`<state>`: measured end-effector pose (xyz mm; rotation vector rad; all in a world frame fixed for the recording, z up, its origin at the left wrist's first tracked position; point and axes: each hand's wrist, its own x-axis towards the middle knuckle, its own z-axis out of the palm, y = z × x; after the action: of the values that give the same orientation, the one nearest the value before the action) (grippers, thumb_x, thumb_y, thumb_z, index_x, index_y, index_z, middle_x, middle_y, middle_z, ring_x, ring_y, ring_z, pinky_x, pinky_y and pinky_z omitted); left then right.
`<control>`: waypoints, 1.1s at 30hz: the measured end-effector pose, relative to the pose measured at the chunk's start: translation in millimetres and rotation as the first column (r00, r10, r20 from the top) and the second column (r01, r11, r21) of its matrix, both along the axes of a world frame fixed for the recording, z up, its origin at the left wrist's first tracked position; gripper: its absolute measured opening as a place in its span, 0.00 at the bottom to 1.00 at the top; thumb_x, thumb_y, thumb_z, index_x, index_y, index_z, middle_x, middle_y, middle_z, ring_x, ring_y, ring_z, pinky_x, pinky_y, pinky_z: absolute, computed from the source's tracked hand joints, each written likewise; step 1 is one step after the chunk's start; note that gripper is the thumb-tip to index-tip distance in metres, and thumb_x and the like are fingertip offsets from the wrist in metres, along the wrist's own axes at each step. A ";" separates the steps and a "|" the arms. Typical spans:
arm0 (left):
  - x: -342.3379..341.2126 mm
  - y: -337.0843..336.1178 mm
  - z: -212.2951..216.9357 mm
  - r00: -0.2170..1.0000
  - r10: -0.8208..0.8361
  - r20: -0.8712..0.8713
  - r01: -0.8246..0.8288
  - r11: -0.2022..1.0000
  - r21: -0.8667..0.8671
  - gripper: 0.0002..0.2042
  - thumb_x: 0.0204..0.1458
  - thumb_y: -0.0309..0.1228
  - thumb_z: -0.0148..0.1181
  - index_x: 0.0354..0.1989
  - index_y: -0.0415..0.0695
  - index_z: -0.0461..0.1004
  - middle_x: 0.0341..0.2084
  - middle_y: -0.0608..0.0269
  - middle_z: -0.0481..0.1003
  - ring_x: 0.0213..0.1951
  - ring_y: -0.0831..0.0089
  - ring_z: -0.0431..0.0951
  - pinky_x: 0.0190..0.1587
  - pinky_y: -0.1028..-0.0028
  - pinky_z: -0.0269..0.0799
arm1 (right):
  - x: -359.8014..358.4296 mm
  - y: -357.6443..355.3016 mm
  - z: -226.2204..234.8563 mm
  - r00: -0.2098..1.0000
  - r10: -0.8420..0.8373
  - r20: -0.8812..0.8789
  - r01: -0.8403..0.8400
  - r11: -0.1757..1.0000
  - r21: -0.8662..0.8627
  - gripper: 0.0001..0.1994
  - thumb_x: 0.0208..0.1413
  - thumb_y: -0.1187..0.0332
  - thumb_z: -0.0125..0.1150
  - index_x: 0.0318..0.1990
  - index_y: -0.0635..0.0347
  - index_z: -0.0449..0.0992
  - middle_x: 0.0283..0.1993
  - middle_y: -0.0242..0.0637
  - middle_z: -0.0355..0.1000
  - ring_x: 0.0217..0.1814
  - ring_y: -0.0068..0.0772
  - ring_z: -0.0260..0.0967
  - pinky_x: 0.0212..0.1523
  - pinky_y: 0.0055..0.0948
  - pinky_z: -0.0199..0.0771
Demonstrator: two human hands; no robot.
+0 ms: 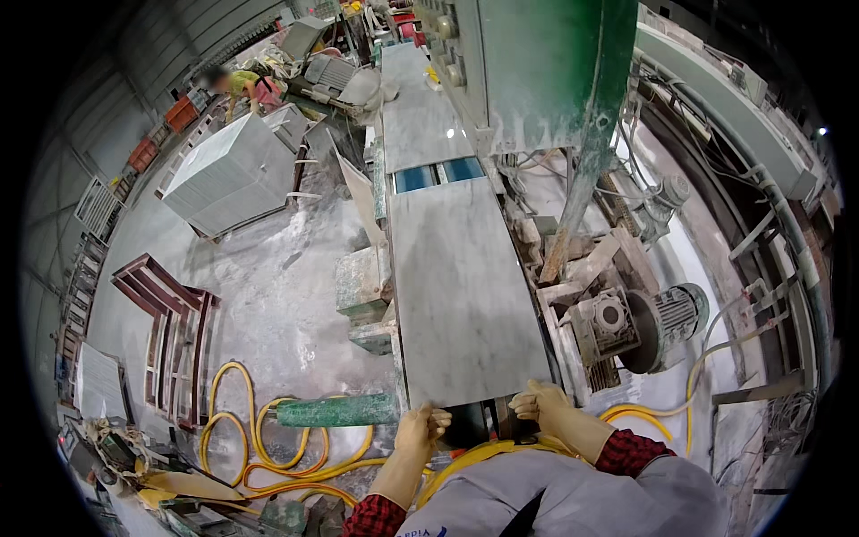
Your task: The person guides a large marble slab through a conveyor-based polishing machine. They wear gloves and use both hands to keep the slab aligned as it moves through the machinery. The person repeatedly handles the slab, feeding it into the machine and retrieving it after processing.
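A long grey-white veined stone slab (467, 295) lies flat on a narrow conveyor, its near edge just in front of me. At its near left corner is my left hand (424, 428), in a pale glove, with the fingers curled in at the edge. My right hand (542, 404), gloved alike, has its fingers bent over the near right corner. Both hands appear to grip the slab, though the undersides of the fingers are hidden. Farther along the conveyor lies a second stone slab (420, 112), with blue belt (440, 174) showing in the gap between the two.
A green machine housing (550, 72) rises over the line's right side. Below it stands a dusty motor (671, 327). Yellow hose (246, 430) coils on the left floor by a green beam (335, 410). Stacked slabs (228, 174), a rack (174, 336) and another person (243, 85) are farther left.
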<state>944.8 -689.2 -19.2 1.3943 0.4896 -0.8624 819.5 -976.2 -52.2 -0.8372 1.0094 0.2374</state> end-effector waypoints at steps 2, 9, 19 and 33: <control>14.7 5.5 -28.0 0.997 -0.019 0.068 0.023 0.998 -0.059 0.20 0.75 0.39 0.53 0.46 0.32 0.84 0.37 0.53 0.87 0.32 0.70 0.85 0.32 0.77 0.81 | 18.4 -7.0 9.6 0.996 -0.004 0.084 0.003 1.000 0.009 0.27 0.81 0.52 0.51 0.48 0.75 0.80 0.41 0.53 0.85 0.30 0.38 0.81 0.34 0.34 0.86; 70.7 -31.1 -17.3 0.992 0.046 0.116 -0.040 0.997 -0.060 0.20 0.75 0.39 0.54 0.45 0.32 0.83 0.38 0.52 0.87 0.34 0.68 0.87 0.33 0.77 0.85 | 74.7 -36.4 0.7 0.979 0.020 0.201 -0.017 1.000 -0.019 0.24 0.80 0.54 0.52 0.47 0.73 0.81 0.43 0.54 0.86 0.37 0.41 0.85 0.39 0.36 0.89; 110.0 -51.5 -5.3 0.997 0.052 0.052 -0.050 0.997 -0.051 0.18 0.76 0.35 0.51 0.47 0.30 0.81 0.41 0.49 0.88 0.37 0.64 0.88 0.36 0.72 0.86 | 108.5 -48.5 -18.9 0.961 -0.064 0.270 0.072 0.997 -0.022 0.25 0.79 0.54 0.56 0.44 0.74 0.82 0.44 0.57 0.86 0.35 0.44 0.86 0.36 0.37 0.91; 73.8 -43.7 -0.3 0.966 0.071 0.249 0.005 0.957 -0.290 0.19 0.77 0.41 0.54 0.53 0.33 0.78 0.41 0.53 0.85 0.35 0.69 0.85 0.36 0.71 0.83 | 138.0 -50.5 -32.5 0.956 -0.037 0.292 0.142 0.927 -0.347 0.27 0.76 0.50 0.55 0.38 0.70 0.83 0.37 0.54 0.85 0.30 0.48 0.84 0.33 0.43 0.88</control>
<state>1018.6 -732.9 -19.5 1.2011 0.1776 -0.6818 957.6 -1026.7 -84.7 -1.1239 0.8297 -0.1541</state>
